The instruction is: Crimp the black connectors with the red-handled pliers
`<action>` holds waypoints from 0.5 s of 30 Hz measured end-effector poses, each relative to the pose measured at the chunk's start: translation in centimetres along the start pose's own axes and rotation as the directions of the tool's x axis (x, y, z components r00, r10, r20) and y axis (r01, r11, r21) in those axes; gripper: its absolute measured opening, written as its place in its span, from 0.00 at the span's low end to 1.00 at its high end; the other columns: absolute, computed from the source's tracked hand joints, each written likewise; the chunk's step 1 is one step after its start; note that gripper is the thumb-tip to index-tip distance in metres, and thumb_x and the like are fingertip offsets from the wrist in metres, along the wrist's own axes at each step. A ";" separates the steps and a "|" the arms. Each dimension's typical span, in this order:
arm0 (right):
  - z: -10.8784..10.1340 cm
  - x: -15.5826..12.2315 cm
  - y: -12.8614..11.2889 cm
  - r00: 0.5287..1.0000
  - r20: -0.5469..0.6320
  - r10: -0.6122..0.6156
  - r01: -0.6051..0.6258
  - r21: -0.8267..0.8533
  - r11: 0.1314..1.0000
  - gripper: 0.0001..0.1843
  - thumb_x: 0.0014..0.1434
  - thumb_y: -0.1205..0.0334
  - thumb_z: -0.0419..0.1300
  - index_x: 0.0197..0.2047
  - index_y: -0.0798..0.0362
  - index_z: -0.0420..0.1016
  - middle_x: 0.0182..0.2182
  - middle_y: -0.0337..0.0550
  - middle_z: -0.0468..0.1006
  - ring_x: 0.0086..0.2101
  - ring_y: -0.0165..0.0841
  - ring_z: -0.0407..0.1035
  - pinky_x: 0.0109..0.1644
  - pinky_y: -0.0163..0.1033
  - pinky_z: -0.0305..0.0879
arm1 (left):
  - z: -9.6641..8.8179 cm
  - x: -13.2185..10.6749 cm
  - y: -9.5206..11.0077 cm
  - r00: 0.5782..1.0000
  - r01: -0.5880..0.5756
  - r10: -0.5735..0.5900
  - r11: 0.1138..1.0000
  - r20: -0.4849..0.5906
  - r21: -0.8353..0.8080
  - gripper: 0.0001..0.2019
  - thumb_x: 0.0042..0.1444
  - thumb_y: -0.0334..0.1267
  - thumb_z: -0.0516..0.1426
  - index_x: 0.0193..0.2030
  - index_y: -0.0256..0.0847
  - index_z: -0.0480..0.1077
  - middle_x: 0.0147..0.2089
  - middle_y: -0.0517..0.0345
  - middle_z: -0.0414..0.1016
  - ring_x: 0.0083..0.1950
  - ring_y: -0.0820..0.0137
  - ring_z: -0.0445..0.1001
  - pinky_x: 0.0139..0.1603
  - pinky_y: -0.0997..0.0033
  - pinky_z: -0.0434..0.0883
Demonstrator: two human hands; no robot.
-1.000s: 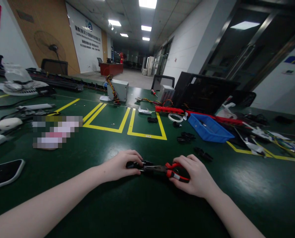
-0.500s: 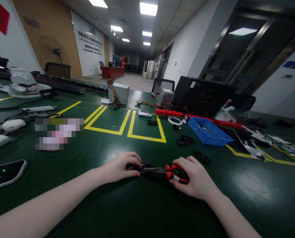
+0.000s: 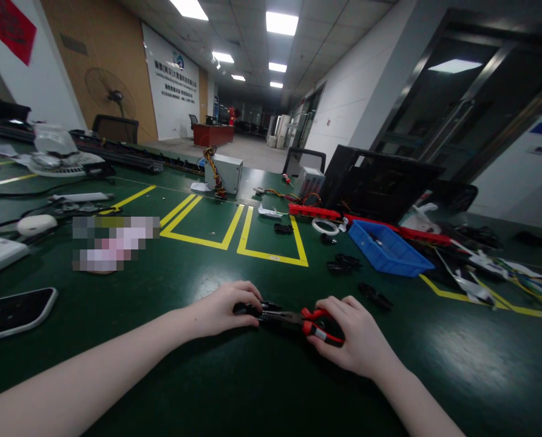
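Note:
My left hand (image 3: 229, 308) is closed around a small black plastic part (image 3: 246, 308), its fingers hiding most of it. With my right hand (image 3: 348, 334) I grip the red and black handles of needle-nose pliers (image 3: 314, 326). The jaws point left and meet the black part beside my left fingertips; whether they bite on it is too small to tell. Beyond my right hand lie black parts (image 3: 342, 264) in a small group, and another dark piece (image 3: 375, 296) nearer to it.
A blue plastic bin (image 3: 389, 249) stands at the right, near a white ring (image 3: 325, 226). Behind it is a big black case (image 3: 375, 182). A metal power supply (image 3: 225, 175) with coloured wires stands at the back. A phone (image 3: 16, 312) and a white mouse (image 3: 36, 224) lie at left.
The whole view has shifted slightly right and tilted. Both hands keep their hold, and the pliers stay at the black part. The green light on the phone no longer shows.

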State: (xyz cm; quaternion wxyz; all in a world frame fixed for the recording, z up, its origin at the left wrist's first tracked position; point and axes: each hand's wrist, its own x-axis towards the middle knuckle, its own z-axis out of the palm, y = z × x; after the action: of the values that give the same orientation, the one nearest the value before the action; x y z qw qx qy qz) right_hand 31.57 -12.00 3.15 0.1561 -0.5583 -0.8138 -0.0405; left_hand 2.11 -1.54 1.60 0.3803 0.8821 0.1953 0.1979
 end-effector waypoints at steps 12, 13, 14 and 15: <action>-0.8 0.1 0.4 0.999 0.031 0.007 -0.006 -0.014 1.000 0.20 0.53 0.50 0.64 0.46 0.50 0.72 0.37 0.46 0.78 0.35 0.38 0.68 0.38 0.44 0.65 | -0.1 0.0 0.1 1.000 0.005 -0.005 1.000 0.015 -0.009 0.10 0.59 0.36 0.63 0.47 0.41 0.76 0.53 0.52 0.73 0.53 0.64 0.74 0.54 0.64 0.72; -0.8 0.1 0.5 0.999 0.032 0.007 -0.006 -0.016 1.000 0.20 0.53 0.50 0.64 0.46 0.50 0.72 0.38 0.46 0.78 0.35 0.38 0.68 0.38 0.45 0.65 | -0.2 0.0 0.1 1.000 0.004 -0.003 1.000 0.016 -0.011 0.10 0.59 0.36 0.63 0.47 0.41 0.76 0.53 0.52 0.73 0.53 0.64 0.74 0.54 0.64 0.72; -0.8 0.0 0.6 1.000 0.030 0.007 -0.006 -0.016 1.000 0.20 0.53 0.50 0.64 0.46 0.50 0.72 0.38 0.46 0.78 0.36 0.39 0.68 0.39 0.45 0.65 | -0.1 0.0 0.1 1.000 0.003 -0.003 1.000 0.017 -0.012 0.10 0.59 0.36 0.63 0.47 0.41 0.76 0.53 0.52 0.72 0.53 0.64 0.74 0.54 0.64 0.72; -0.9 0.1 0.6 1.000 0.026 0.007 -0.007 -0.015 1.000 0.20 0.53 0.50 0.64 0.46 0.50 0.72 0.38 0.46 0.78 0.36 0.39 0.68 0.39 0.45 0.65 | -0.1 0.0 0.1 1.000 0.004 -0.003 1.000 0.016 -0.013 0.10 0.59 0.36 0.63 0.48 0.41 0.76 0.54 0.52 0.72 0.53 0.64 0.74 0.54 0.63 0.72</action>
State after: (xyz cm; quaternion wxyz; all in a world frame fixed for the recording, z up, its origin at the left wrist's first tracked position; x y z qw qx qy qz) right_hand 32.30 -11.94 3.93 0.1411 -0.5628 -0.8136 -0.0387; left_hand 2.09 -1.53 1.78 0.3880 0.8808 0.1924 0.1913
